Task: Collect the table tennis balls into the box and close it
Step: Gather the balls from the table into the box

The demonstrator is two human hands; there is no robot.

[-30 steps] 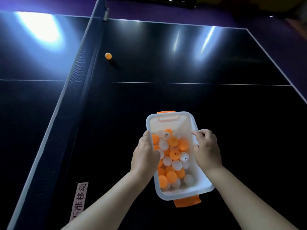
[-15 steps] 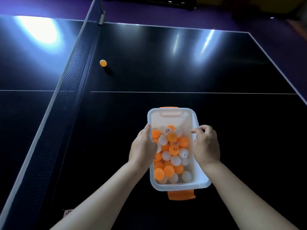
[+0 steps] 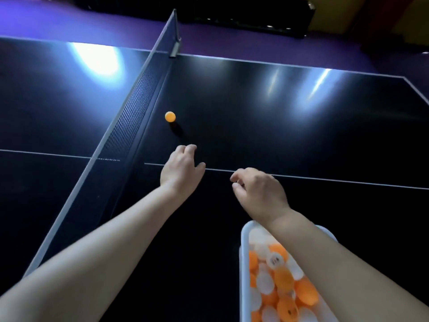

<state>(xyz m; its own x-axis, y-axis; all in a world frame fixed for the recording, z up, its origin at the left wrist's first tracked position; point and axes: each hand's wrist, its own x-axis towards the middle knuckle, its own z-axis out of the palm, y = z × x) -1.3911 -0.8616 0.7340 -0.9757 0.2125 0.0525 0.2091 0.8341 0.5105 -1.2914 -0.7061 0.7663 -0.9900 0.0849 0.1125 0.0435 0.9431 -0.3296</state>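
Observation:
A lone orange ball [image 3: 170,116] rests on the dark table close to the net. My left hand [image 3: 181,169] stretches toward it, fingers loosely apart and empty, a short way below the ball. My right hand [image 3: 258,189] hovers over the table to the right, fingers curled loosely, holding nothing. The white plastic box [image 3: 244,252] stands at the bottom right, lid off, with several orange and white balls inside; my right forearm covers part of it.
The net [image 3: 130,117] runs diagonally from the lower left to a post [image 3: 175,46] at the far edge. A white centre line [image 3: 325,178] crosses the table under my hands. Purple floor lies beyond the table's far and right edges.
Both hands have let go of the box and moved forward over the table. The left hand reaches toward the orange ball. The view has tilted up, so the box sits lower in frame.

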